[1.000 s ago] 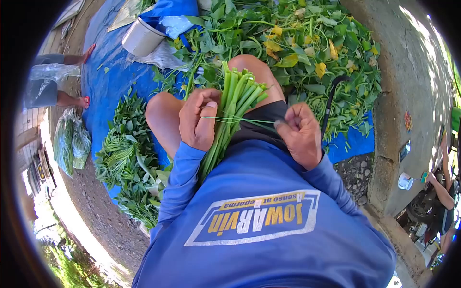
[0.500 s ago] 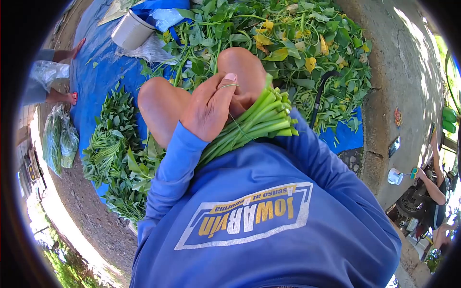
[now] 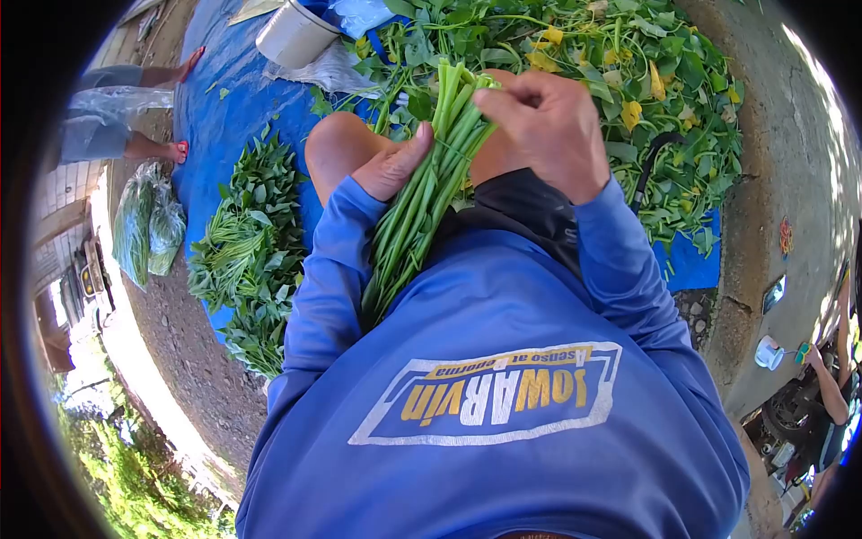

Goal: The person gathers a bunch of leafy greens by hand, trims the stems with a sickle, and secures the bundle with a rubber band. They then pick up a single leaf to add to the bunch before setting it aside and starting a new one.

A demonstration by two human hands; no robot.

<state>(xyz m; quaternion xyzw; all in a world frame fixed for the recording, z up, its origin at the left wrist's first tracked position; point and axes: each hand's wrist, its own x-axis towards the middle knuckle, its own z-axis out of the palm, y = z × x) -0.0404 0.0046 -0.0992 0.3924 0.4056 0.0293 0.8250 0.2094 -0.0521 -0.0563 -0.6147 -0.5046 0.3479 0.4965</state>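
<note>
A bundle of long green leafy-vegetable stems (image 3: 422,202) rests against my lap, its cut ends pointing up and away from me. A thin tie (image 3: 456,144) runs around it below those ends. My left hand (image 3: 395,166) is closed around the bundle's left side, thumb on top and fingers hidden behind. At the cut ends, my right hand (image 3: 552,126) is closed with its thumb and curled fingers against the stems' right side; part of its grip is hidden.
Loose greens with yellow leaves (image 3: 646,99) lie ahead on a blue tarp (image 3: 238,99). A leafy pile (image 3: 251,234) is on the left. A curved dark-handled tool (image 3: 648,166), a pail (image 3: 296,36) and bagged greens (image 3: 148,220) are nearby. Another person's legs (image 3: 135,117) show left.
The bundle has turned more upright. My left hand has moved from on top to its left side; my right hand has come out from behind to the cut ends. The view has shifted.
</note>
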